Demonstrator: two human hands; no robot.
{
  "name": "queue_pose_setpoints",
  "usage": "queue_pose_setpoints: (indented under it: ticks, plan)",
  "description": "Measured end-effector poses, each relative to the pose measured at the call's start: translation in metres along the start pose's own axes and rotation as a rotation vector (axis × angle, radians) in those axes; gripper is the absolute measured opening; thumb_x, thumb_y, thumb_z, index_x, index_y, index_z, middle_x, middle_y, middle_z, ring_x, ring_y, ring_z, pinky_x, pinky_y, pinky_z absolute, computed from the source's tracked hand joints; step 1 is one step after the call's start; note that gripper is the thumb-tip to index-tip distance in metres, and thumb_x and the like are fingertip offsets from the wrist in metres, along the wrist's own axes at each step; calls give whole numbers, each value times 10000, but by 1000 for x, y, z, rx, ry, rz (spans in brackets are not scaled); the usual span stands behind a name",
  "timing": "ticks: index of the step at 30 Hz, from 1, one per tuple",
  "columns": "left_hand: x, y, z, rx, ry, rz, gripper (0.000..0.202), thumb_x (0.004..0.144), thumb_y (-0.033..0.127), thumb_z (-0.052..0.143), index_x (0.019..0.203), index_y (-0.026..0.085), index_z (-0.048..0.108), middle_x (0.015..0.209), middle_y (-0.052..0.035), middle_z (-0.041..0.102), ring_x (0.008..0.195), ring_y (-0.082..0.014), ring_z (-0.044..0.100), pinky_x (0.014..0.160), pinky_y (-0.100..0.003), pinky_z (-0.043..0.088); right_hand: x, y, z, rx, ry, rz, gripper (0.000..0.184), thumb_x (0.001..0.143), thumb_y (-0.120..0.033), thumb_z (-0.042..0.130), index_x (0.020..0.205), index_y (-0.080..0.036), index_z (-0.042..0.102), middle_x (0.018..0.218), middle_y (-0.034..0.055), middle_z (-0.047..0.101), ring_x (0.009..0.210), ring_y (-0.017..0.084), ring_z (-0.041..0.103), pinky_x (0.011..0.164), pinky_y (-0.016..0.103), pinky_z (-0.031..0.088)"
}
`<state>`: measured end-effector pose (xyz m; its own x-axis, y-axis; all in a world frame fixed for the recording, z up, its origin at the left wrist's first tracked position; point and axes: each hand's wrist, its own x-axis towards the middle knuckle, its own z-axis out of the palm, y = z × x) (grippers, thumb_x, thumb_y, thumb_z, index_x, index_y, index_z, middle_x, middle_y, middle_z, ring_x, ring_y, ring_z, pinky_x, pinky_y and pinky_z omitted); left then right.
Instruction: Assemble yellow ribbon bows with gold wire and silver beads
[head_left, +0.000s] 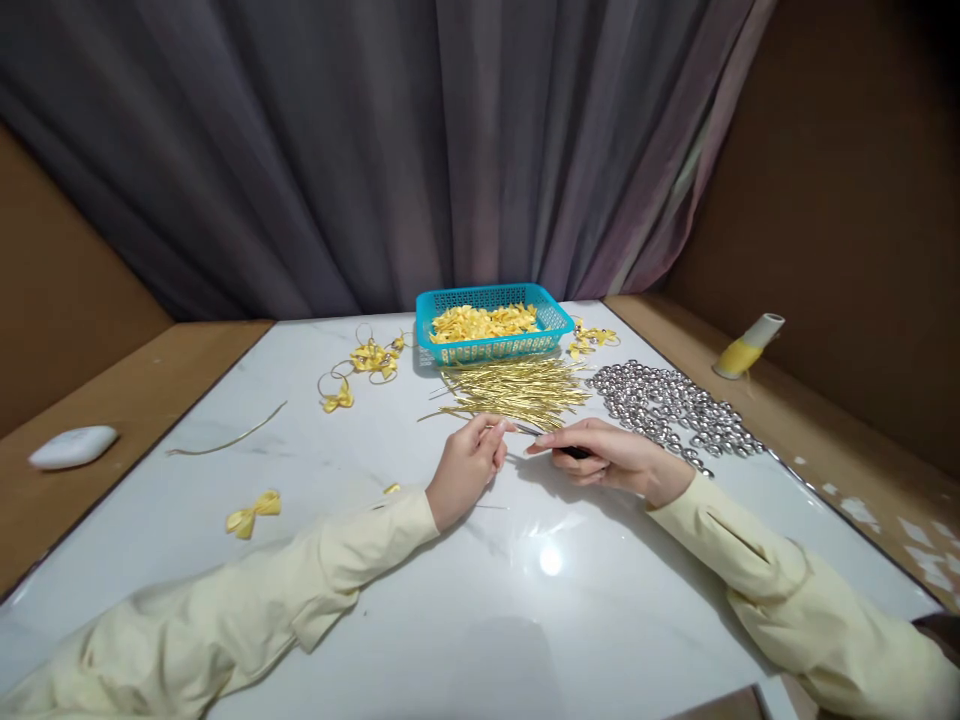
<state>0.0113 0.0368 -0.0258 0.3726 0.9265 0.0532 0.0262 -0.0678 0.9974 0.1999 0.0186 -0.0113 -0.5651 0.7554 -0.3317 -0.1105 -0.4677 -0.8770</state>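
Observation:
Over the middle of the table, my left hand (468, 462) is closed in a pinch; what its fingertips hold is too small to make out. Facing it, my right hand (611, 458) grips a slim metal tool (529, 430) with a dark handle, its tip pointing left at the left fingertips. Just beyond both hands lies a heap of gold cords (517, 388). Silver beads (667, 400) spread out behind my right hand. A yellow ribbon bow (253, 513) rests to the left of my left forearm, and a single cord (229, 441) lies farther back.
A teal basket (495, 350) of yellow bows stands at the table's back edge. Bows with cord loops (373, 358) lie left of it, and more bows (592, 340) lie right. A yellow thread spool (748, 346) and a white rounded object (73, 447) sit on the wooden sides.

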Motion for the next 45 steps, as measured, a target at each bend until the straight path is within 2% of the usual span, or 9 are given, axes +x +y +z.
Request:
queue_pose_setpoints:
  ticks: [4, 10, 16, 24, 30, 38, 45]
  plan:
    - [4, -1, -1, -85, 43, -31, 273, 737, 415, 547, 807, 154, 510, 428, 92, 382, 320, -40, 283, 322, -153, 199, -2, -2, 1, -19, 53, 11, 188, 724, -273, 622, 796, -101, 596, 423, -111, 273, 364, 13, 109, 355, 199, 84]
    - [5, -3, -4, -101, 68, -45, 266, 743, 407, 537, 827, 156, 511, 443, 88, 402, 311, -29, 262, 322, -147, 170, -1, -1, 6, -35, 43, -12, 205, 726, -298, 621, 793, -107, 592, 404, -117, 262, 358, 19, 108, 354, 205, 84]
    - [-1, 3, 0, -84, 18, -38, 243, 746, 381, 539, 802, 146, 513, 433, 86, 383, 337, -39, 290, 333, -153, 205, 2, 1, 8, 1, 54, -58, 200, 759, -300, 607, 782, -105, 572, 435, -102, 306, 367, 11, 129, 364, 194, 75]
    - [-4, 2, 1, 27, -71, -23, 251, 798, 376, 488, 833, 135, 547, 461, 69, 407, 374, -47, 320, 361, -160, 242, 3, 3, 9, 64, 46, -40, 247, 809, -336, 542, 824, -90, 567, 520, -64, 414, 339, -13, 154, 350, 177, 81]
    - [-5, 1, 0, 64, -92, -23, 245, 810, 375, 474, 824, 141, 547, 480, 63, 419, 397, -48, 338, 375, -154, 259, 4, 5, 10, 106, 26, -89, 220, 815, -298, 539, 701, -110, 522, 464, -86, 363, 327, -14, 136, 341, 166, 80]
    - [-5, 2, 1, 75, -87, -30, 240, 810, 371, 472, 818, 141, 542, 470, 67, 417, 390, -47, 331, 375, -154, 255, 4, 5, 12, 147, 37, -100, 200, 822, -278, 532, 817, -85, 587, 443, -92, 342, 326, -11, 139, 342, 159, 95]
    - [-4, -1, -1, 79, -95, -20, 228, 815, 366, 466, 807, 150, 536, 475, 67, 428, 387, -46, 338, 377, -154, 260, 5, 6, 12, 158, 45, -108, 196, 815, -267, 542, 831, -81, 603, 425, -102, 308, 326, -10, 120, 343, 157, 99]
